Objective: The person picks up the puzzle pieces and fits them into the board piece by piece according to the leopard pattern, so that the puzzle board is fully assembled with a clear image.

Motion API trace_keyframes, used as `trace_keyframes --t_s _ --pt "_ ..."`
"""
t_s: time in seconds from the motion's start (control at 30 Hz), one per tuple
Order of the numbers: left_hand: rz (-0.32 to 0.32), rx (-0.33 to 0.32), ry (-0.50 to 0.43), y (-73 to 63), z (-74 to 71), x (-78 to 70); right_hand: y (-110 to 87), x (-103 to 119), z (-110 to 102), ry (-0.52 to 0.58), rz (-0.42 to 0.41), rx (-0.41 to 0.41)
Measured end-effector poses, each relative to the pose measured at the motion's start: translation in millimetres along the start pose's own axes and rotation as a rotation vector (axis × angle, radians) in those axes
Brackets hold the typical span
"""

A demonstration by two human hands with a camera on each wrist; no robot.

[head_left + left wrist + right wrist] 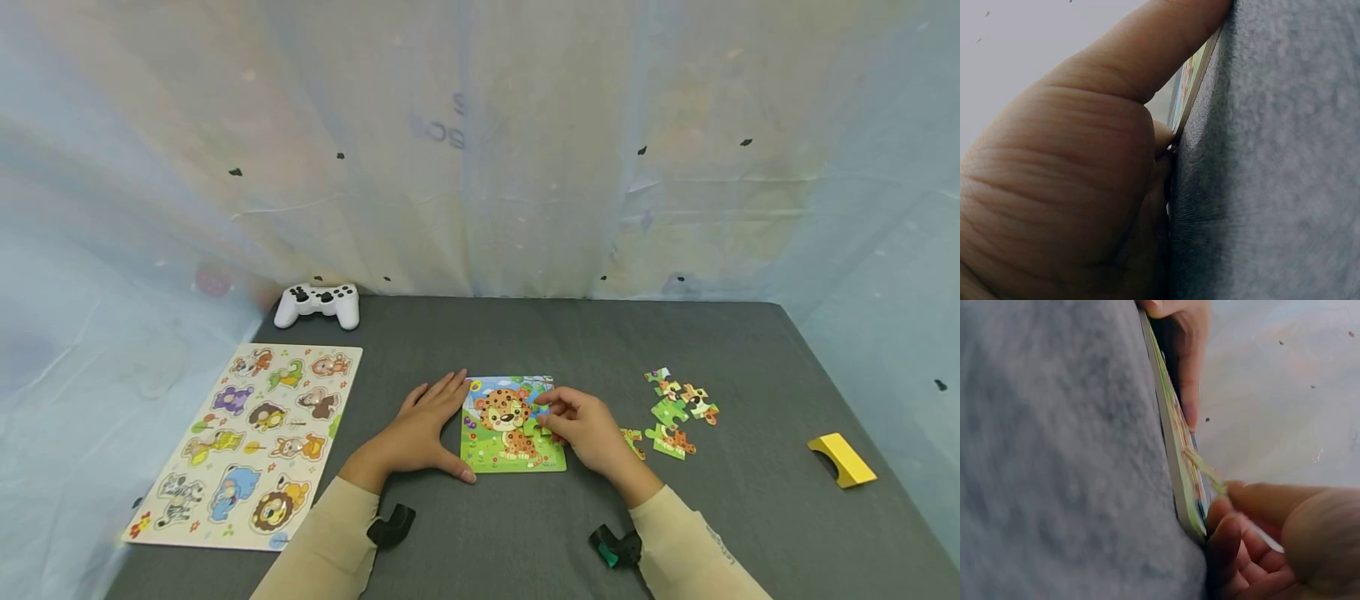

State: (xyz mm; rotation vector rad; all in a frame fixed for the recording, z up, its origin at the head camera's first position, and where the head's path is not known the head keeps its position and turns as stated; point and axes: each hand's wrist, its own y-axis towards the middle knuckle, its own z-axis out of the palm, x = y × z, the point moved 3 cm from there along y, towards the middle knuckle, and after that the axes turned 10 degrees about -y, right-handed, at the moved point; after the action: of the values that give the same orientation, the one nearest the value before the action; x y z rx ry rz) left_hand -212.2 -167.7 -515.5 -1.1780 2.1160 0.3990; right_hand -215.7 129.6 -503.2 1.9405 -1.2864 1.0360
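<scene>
A small leopard jigsaw board (480,458) lies in the middle of the grey table. My left hand (427,433) rests on the cloth at the board's left side, fingers stretched out along its edge and thumb near the lower left corner. Over the board's right part, my right hand (592,429) pinches a green-edged jigsaw piece (1207,470) between thumb and fingers. In the right wrist view the piece tilts, one end close to the board's face. Several loose jigsaw pieces (670,410) lie to the right, one partly hidden behind the right hand.
A large animal peg puzzle board (243,400) lies at the left. Behind it, at the back left, sits a white game controller (317,305). A yellow arch block (843,461) stands near the right edge. Plastic sheeting (480,208) hangs around the table's back and sides.
</scene>
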Motion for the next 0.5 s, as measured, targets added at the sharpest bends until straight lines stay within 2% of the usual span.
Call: trace_keyframes --t_s 0.13,0.23,0.3,0.4,0.5 --pt "-0.005 0.002 0.002 0.0 0.6 0.5 0.1 0.4 4.5 -0.109 0.019 -0.031" --pt "-0.001 -0.008 -0.007 -0.5 0.3 0.3 -0.5 1.0 3.6 -0.168 0.046 -0.081" --pt "0.002 -0.01 -0.01 -0.9 0.1 -0.3 -2.6 3.6 2.1 -0.233 0.033 -0.122" --pt "0.009 -0.013 -0.017 -1.2 -0.1 -1.6 -8.5 13.3 2.4 -0.406 -0.068 -0.154" --pt "0.011 -0.01 -0.016 -0.9 -0.3 -2.9 -17.4 26.5 9.1 -0.589 -0.223 -0.086"
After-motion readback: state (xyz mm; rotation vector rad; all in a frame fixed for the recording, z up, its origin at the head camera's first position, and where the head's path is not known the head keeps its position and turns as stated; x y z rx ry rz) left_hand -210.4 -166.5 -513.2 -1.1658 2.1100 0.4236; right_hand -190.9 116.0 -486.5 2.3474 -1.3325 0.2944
